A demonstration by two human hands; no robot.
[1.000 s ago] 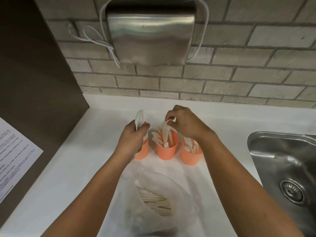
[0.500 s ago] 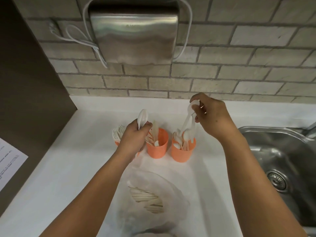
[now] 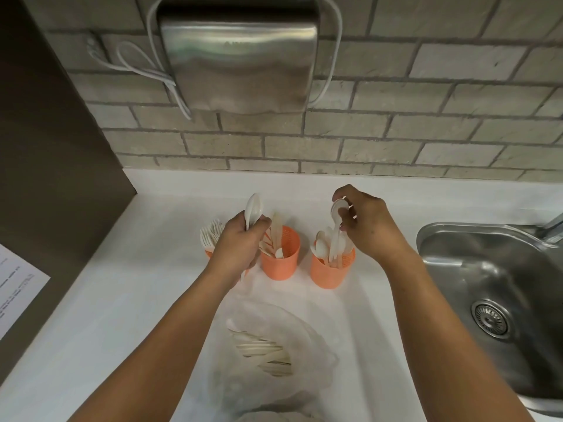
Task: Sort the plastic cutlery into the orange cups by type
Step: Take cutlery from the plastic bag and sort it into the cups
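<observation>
Three orange cups stand in a row on the white counter. The left cup [image 3: 209, 254], holding forks, is mostly hidden behind my left hand [image 3: 240, 245]. The middle cup [image 3: 281, 263] holds knives. The right cup [image 3: 331, 271] holds spoons. My left hand grips a white plastic spoon [image 3: 253, 208] upright, bowl upward. My right hand [image 3: 370, 223] pinches another white spoon [image 3: 337, 226] by its bowl, handle pointing down into the right cup. A clear plastic bag [image 3: 307, 342] with more white cutlery [image 3: 263, 351] lies on the counter in front of the cups.
A steel sink [image 3: 499, 287] with a drain lies to the right. A steel hand dryer [image 3: 237, 56] with a white cord hangs on the brick wall above. A dark panel [image 3: 54, 147] with a printed sheet [image 3: 15, 287] stands at the left.
My right hand moved from the middle cup over to the right cup, carrying a spoon and lowering its handle into that cup. My left hand kept holding its spoon by the left cup.
</observation>
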